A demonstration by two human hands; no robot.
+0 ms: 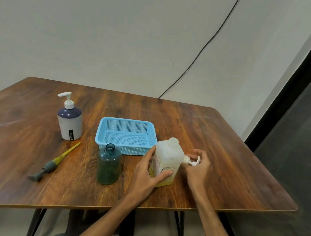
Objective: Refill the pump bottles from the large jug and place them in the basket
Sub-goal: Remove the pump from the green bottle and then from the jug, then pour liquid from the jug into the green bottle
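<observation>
Translucent white plastic jug (pixel 166 158) of yellow liquid, right of centre, mouth open. Left hand (pixel 147 175) grips its body; right hand (pixel 198 168) clasps a white pump head (pixel 191 160) beside it. Best practice: set the pump down, then pour slowly into the open dark-green bottle (pixel 108 166) fronting the blue mesh basket (pixel 99 130).

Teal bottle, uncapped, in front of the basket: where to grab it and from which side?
Probably wrap the straight body of the teal bottle at mid-height, coming from its left. It stands upright with an open neck; the basket sits close behind and the left hand on the jug crowds its right.
</observation>
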